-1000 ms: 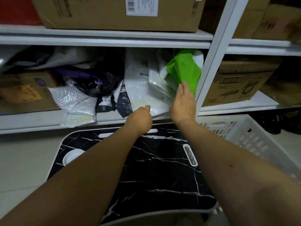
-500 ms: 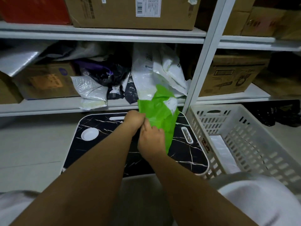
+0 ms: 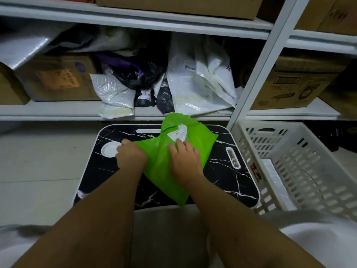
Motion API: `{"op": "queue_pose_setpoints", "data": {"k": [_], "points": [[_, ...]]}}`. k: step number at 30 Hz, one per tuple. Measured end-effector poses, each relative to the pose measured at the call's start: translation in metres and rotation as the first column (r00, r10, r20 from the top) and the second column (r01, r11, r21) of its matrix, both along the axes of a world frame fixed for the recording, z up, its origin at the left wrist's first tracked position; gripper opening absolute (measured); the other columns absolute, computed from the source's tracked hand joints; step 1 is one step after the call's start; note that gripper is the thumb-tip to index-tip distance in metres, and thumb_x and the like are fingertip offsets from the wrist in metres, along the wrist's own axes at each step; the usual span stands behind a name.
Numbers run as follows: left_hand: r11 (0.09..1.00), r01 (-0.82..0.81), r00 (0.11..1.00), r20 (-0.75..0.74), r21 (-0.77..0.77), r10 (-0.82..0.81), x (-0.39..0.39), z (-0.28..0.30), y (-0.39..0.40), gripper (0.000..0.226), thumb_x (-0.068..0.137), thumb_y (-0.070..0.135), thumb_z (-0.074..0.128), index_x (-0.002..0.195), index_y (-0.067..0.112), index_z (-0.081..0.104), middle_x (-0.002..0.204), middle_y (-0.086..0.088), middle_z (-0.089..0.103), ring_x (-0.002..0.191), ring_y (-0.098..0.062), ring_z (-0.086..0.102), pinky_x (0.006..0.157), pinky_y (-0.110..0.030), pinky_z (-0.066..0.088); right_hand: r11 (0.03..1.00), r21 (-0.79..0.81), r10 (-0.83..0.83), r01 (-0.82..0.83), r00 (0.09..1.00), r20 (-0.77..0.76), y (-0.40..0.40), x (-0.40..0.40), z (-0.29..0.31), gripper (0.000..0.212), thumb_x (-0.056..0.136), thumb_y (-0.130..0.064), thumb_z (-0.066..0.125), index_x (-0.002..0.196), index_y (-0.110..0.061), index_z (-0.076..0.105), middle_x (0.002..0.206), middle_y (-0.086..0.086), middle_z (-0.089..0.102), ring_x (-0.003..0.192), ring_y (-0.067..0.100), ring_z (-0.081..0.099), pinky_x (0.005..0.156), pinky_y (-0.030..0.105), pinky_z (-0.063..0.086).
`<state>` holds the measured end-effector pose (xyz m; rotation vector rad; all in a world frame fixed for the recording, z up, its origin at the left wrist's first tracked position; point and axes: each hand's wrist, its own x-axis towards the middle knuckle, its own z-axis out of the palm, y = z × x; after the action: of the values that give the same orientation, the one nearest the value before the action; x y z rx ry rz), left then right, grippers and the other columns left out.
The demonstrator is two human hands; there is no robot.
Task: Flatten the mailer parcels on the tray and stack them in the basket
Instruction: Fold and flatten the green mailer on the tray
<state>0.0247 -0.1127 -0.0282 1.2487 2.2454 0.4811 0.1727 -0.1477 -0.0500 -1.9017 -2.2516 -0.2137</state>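
Observation:
A bright green mailer parcel (image 3: pixel 164 171) with a white label lies crumpled on the black marble-pattern tray (image 3: pixel 222 180). My left hand (image 3: pixel 131 156) grips the mailer's left edge with curled fingers. My right hand (image 3: pixel 184 161) sits on the middle of the mailer, fingers bent and bunching the plastic. A white slotted basket (image 3: pixel 301 167) stands right of the tray, and a flat white mailer (image 3: pixel 270 171) lies in its bottom.
A white metal shelf (image 3: pixel 67 110) runs behind the tray, packed with white, silver and black mailer bags (image 3: pixel 195 84) and cardboard boxes (image 3: pixel 58 78). A shelf post (image 3: pixel 257 74) rises between tray and basket. Pale floor lies to the left.
The green mailer came off the shelf and down onto the tray. Both hands moved with it and have spread it wider across the tray surface.

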Motion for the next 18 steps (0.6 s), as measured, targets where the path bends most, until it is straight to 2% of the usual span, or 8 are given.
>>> {"op": "queue_pose_setpoints", "data": {"k": [1, 2, 4, 6, 9, 14, 16, 18], "points": [[0.997, 0.048, 0.991, -0.126, 0.058, -0.041, 0.001, -0.008, 0.002, 0.047, 0.089, 0.012, 0.051, 0.133, 0.002, 0.038, 0.135, -0.022, 0.039, 0.122, -0.038, 0.044, 0.092, -0.043, 0.044, 0.996, -0.093, -0.009, 0.013, 0.999, 0.042, 0.002, 0.004, -0.005, 0.050, 0.090, -0.035, 0.053, 0.138, -0.022, 0.043, 0.150, 0.011, 0.037, 0.135, 0.035, 0.036, 0.101, 0.050, 0.035], [0.970, 0.205, 0.934, -0.322, 0.133, -0.153, 0.005, -0.018, 0.003, 0.052, 0.088, 0.018, 0.053, 0.136, 0.006, 0.037, 0.140, -0.021, 0.035, 0.126, -0.038, 0.040, 0.093, -0.044, 0.043, 0.987, -0.160, -0.006, 0.017, 0.998, 0.066, 0.004, 0.007, -0.011, 0.059, 0.095, -0.045, 0.045, 0.148, -0.027, 0.027, 0.160, 0.008, 0.015, 0.146, 0.034, 0.016, 0.110, 0.056, 0.022], [0.821, 0.556, 0.734, -0.541, 0.130, -0.411, 0.017, -0.040, 0.001, 0.058, 0.093, 0.035, 0.044, 0.145, 0.014, 0.029, 0.155, -0.016, 0.020, 0.141, -0.034, 0.022, 0.107, -0.046, 0.030, 0.977, -0.212, 0.006, 0.007, 0.998, 0.062, 0.007, 0.010, -0.022, 0.064, 0.098, -0.055, 0.030, 0.153, -0.033, 0.006, 0.162, 0.003, -0.009, 0.148, 0.034, -0.007, 0.113, 0.062, 0.006], [0.748, 0.662, 0.640, -0.554, 0.046, -0.533, 0.027, -0.052, -0.001, 0.061, 0.096, 0.045, 0.014, 0.152, 0.022, 0.015, 0.160, -0.008, 0.004, 0.147, -0.027, 0.004, 0.115, -0.047, 0.015, 0.965, -0.263, -0.012, 0.014, 1.000, 0.010, 0.007, 0.010, -0.035, 0.064, 0.099, -0.055, 0.023, 0.153, -0.034, -0.003, 0.161, 0.001, -0.018, 0.147, 0.037, -0.013, 0.112, 0.065, 0.003], [0.713, 0.701, 0.623, -0.478, -0.009, -0.619, 0.040, -0.069, -0.009, 0.078, 0.081, 0.051, -0.016, 0.152, 0.027, 0.004, 0.160, -0.001, -0.003, 0.148, -0.021, -0.003, 0.115, -0.050, 0.006, 0.918, -0.396, -0.014, 0.008, 1.000, -0.013, 0.005, 0.009, -0.060, 0.075, 0.095, -0.059, 0.030, 0.152, -0.034, -0.011, 0.157, -0.002, -0.030, 0.144, 0.041, -0.018, 0.111, 0.068, 0.006], [0.737, 0.671, 0.661, -0.391, -0.074, -0.641, 0.044, -0.097, -0.014, 0.064, 0.092, 0.057, -0.001, 0.151, 0.031, -0.006, 0.160, 0.001, -0.009, 0.147, -0.022, -0.005, 0.114, -0.055, 0.005, 0.902, -0.432, 0.068, -0.026, 0.994, 0.082, 0.005, 0.008, -0.077, 0.081, 0.092, -0.063, 0.029, 0.152, -0.030, -0.014, 0.145, 0.000, -0.045, 0.144, 0.039, -0.023, 0.110, 0.069, 0.003], [0.752, 0.648, 0.684, -0.344, -0.118, -0.643, 0.044, -0.101, -0.014, 0.069, 0.088, 0.062, -0.005, 0.151, 0.033, -0.006, 0.160, 0.002, -0.008, 0.147, -0.025, -0.004, 0.114, -0.057, 0.004, 0.902, -0.432, 0.076, -0.021, 0.991, 0.110, 0.005, 0.008, -0.080, 0.087, 0.088, -0.069, 0.030, 0.152, -0.030, -0.015, 0.147, 0.002, -0.043, 0.143, 0.039, -0.023, 0.109, 0.069, 0.002], [0.750, 0.641, 0.704, -0.264, -0.164, -0.660, 0.045, -0.102, -0.010, 0.063, 0.094, 0.060, 0.004, 0.150, 0.035, -0.007, 0.160, 0.002, -0.009, 0.147, -0.028, -0.005, 0.113, -0.059, 0.002, 0.903, -0.430, 0.077, -0.012, 0.988, 0.133, 0.005, 0.007, -0.082, 0.091, 0.085, -0.074, 0.030, 0.152, -0.031, -0.014, 0.153, 0.003, -0.037, 0.144, 0.040, -0.020, 0.108, 0.068, 0.001]]}}
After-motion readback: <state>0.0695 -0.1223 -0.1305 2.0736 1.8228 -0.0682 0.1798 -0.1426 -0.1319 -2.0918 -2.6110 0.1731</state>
